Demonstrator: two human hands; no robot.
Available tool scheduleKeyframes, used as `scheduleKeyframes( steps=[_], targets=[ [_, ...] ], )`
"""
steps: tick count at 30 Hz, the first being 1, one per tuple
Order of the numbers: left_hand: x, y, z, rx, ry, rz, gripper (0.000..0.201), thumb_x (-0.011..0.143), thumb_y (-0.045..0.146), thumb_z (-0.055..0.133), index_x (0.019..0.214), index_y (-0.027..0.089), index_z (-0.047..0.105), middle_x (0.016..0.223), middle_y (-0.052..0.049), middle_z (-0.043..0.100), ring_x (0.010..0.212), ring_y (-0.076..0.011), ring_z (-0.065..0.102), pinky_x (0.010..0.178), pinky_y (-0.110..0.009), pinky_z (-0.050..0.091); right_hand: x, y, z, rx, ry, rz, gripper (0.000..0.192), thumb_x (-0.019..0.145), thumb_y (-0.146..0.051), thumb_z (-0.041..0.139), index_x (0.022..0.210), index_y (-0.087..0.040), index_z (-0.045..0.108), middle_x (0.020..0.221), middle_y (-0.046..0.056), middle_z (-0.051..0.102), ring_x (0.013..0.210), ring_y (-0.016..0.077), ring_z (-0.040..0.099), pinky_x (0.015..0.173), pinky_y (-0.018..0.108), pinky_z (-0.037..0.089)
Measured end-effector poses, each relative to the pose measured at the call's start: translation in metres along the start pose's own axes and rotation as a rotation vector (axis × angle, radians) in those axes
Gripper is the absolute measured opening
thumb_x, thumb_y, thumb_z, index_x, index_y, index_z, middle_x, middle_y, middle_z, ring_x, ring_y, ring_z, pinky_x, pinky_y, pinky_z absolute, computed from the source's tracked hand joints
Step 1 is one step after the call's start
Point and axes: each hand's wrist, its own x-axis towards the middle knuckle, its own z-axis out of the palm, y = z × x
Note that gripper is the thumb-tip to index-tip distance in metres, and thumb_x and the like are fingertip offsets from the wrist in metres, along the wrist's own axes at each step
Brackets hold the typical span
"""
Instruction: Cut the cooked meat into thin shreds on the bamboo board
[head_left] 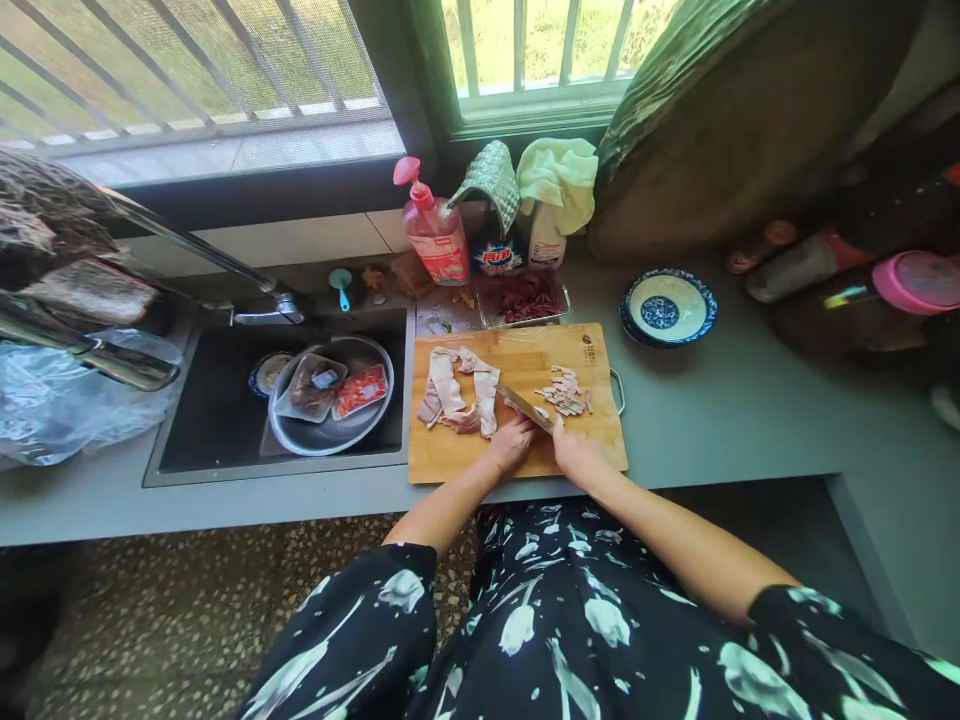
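A kitchen knife [528, 408] is gripped by its handle in my right hand [576, 452], its blade slanting up and left over the wooden cutting board [510, 342]. Just left of the blade, my left hand [514, 444] has its fingers bent together, pressing on a piece of pale meat that it mostly covers. Larger pale, fatty meat strips [448, 385] lie on the board's left half. To the right of the knife sits a small pile of cut meat slivers [565, 391].
Left of the board, a sink [214, 420] holds a metal bowl [330, 440] with packaged food. Behind the board stand a container of dark red meat [529, 300], a pink pump bottle [439, 240] and a spray bottle [546, 240]. Blue-and-white bowls [667, 305] stand right; a faucet [274, 310] overhangs the sink.
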Motion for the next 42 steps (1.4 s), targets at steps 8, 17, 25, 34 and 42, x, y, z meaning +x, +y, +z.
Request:
scheduleKeyframes(
  steps=[8, 17, 25, 34, 42],
  targets=[
    [0.0, -0.002, -0.002, -0.008, 0.036, 0.043, 0.03, 0.087, 0.012, 0.03, 0.104, 0.013, 0.055, 0.11, -0.008, 0.054, 0.119, -0.0168, 0.035, 0.097, -0.034, 0.037, -0.025, 0.029, 0.023, 0.048, -0.085, 0.046, 0.023, 0.082, -0.009, 0.029, 0.1, -0.011, 0.045, 0.078, 0.014, 0.061, 0.077, 0.0231, 0.061, 0.065, 0.031, 0.043],
    [0.001, -0.007, -0.022, 0.044, 0.036, 0.042, 0.028, 0.088, 0.017, 0.032, 0.107, 0.014, 0.052, 0.11, -0.01, 0.053, 0.109, -0.0187, 0.043, 0.09, -0.037, 0.042, -0.007, 0.03, 0.003, 0.195, -0.055, 0.121, 0.029, 0.089, -0.032, 0.026, 0.103, -0.013, 0.043, 0.085, 0.013, 0.06, 0.08, 0.0224, 0.059, 0.066, 0.029, 0.041],
    [0.001, -0.016, -0.015, 0.049, 0.007, 0.088, 0.027, 0.088, 0.018, 0.032, 0.101, 0.014, 0.056, 0.11, -0.008, 0.054, 0.116, -0.0178, 0.038, 0.095, -0.036, 0.04, -0.024, -0.005, 0.017, 0.14, -0.031, 0.155, 0.022, 0.088, -0.022, 0.026, 0.099, -0.012, 0.042, 0.075, 0.014, 0.06, 0.076, 0.0252, 0.061, 0.063, 0.032, 0.042],
    [-0.004, -0.017, -0.008, 0.038, 0.024, 0.059, 0.028, 0.087, 0.016, 0.033, 0.1, 0.012, 0.056, 0.109, -0.009, 0.056, 0.118, -0.0183, 0.037, 0.096, -0.037, 0.039, 0.004, -0.011, -0.003, 0.145, -0.089, 0.13, 0.019, 0.087, -0.02, 0.031, 0.101, -0.012, 0.041, 0.082, 0.016, 0.06, 0.08, 0.0239, 0.061, 0.065, 0.031, 0.044],
    [-0.005, -0.019, -0.005, 0.034, 0.056, 0.023, 0.026, 0.086, 0.014, 0.035, 0.101, 0.013, 0.057, 0.111, -0.008, 0.055, 0.118, -0.0174, 0.036, 0.096, -0.034, 0.039, -0.02, 0.003, 0.023, 0.12, -0.117, 0.149, 0.018, 0.087, -0.02, 0.032, 0.098, -0.012, 0.042, 0.079, 0.015, 0.06, 0.078, 0.0246, 0.061, 0.064, 0.031, 0.043]
  ],
)
